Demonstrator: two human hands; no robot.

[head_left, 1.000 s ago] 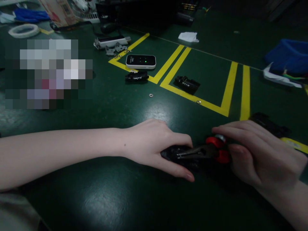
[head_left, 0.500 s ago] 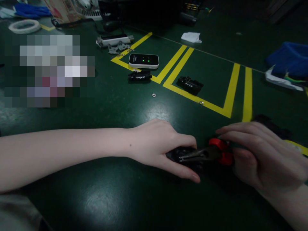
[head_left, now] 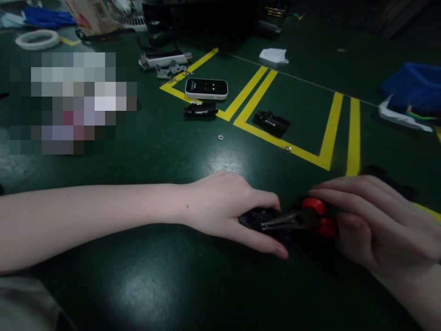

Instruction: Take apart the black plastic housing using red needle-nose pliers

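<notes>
My left hand [head_left: 234, 211] is wrapped over a dark glossy part [head_left: 255, 218] low on the green table, thumb on the near side and fingers on the far side. Most of that part is hidden under the palm. In my right hand [head_left: 382, 225] are needle-nose pliers [head_left: 292, 220] with red handles, gripped between the thumb and the fingers. Their narrow jaws point left and lie against the black part; what the tips pinch, if anything, is too dark to tell.
Beyond my hands lie two black plastic parts [head_left: 272, 122] [head_left: 200, 110], small metal rings [head_left: 220, 137] and a white-edged device [head_left: 206, 88] with a green light. Metal brackets [head_left: 170, 70] sit farther left. A blue bin [head_left: 413, 85] stands at the right, a tape roll [head_left: 37, 40] at the far left.
The pliers have shifted slightly to the right along the black part, with my right hand. My left hand keeps its hold. The device shows fewer lit green spots.
</notes>
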